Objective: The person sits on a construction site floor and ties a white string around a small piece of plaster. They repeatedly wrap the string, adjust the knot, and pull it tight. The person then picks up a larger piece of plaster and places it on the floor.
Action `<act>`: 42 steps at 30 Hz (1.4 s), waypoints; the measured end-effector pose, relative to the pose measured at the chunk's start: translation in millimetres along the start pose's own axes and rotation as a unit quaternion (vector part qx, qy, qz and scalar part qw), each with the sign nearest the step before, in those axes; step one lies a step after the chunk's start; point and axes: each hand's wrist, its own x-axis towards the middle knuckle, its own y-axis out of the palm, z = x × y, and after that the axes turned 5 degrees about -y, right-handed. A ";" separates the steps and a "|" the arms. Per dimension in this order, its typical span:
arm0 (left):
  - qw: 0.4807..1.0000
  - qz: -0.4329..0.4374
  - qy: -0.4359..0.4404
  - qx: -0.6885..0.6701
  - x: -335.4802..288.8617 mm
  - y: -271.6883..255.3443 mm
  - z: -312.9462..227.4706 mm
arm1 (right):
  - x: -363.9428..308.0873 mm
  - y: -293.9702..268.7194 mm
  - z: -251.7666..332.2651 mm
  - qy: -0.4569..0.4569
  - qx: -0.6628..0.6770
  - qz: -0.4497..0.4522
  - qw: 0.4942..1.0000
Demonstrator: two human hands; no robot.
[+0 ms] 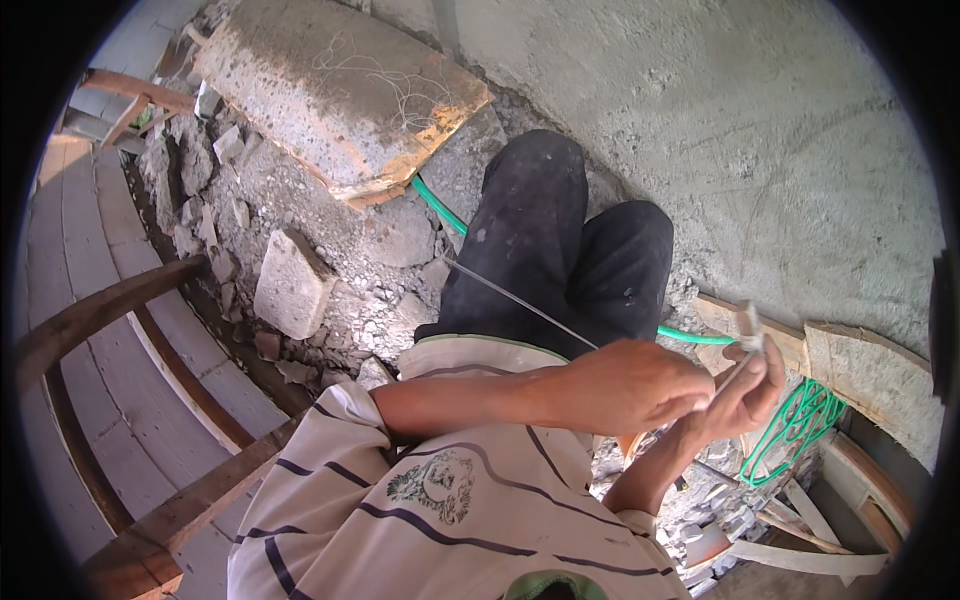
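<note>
My left hand (640, 387) is closed in a fist in front of my waist. A thin grey rod (520, 303) runs from this fist across my dark trousers, its far end pointing up and left. Close beside it on the right, my right hand (742, 395) pinches a small whitish piece (748, 322) that stands up between thumb and fingers. I cannot make out what kind of piece it is. A narrow pale strip (738, 372) shows between the two hands. Whether it joins the rod is hidden by my left fist.
A concrete slab (330, 90) with loose thin wire (405, 90) lies ahead on rubble (365, 285). A green hose (438, 205) passes by my legs; coiled green line (795, 430) lies right. A rough grey wall (790, 150) rises ahead right, wooden bars (110, 305) stand left.
</note>
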 end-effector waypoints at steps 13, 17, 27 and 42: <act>0.998 0.022 -0.059 0.013 0.3 -12.7 3.1 | 4.4 -16.7 2.0 0.090 -0.051 0.125 0.987; 0.991 0.050 -0.077 -0.094 -2.0 -6.0 16.2 | 21.6 -16.1 10.6 0.156 0.344 0.111 0.919; 0.988 -0.044 -0.097 0.112 -1.5 -23.3 6.2 | 13.3 -10.6 13.5 0.019 -0.129 0.307 0.943; 0.984 -0.029 -0.105 0.144 -5.9 -31.8 6.8 | 5.4 4.4 -3.2 -0.042 -0.153 0.237 0.958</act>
